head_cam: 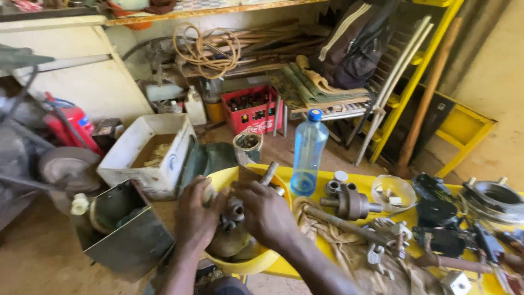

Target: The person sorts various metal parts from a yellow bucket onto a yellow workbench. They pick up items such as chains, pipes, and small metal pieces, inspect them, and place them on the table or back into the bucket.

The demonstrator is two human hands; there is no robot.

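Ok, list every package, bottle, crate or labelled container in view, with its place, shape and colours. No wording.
Plastic bottle: upright on the yellow table beside the yellow basin, clear bluish, blue cap, little liquid.
Red crate: on the floor behind, boxy, holding dark bottles, white marking on front.
White box: floor, left of the basin, open-topped, small blue mark on its side.
White jug: left of the crate, small, capped.

Bowl (271, 261) sitting at table (322, 247) left end; bottle (308, 154) standing behind it, metal fitting (351, 202) lying to its right.
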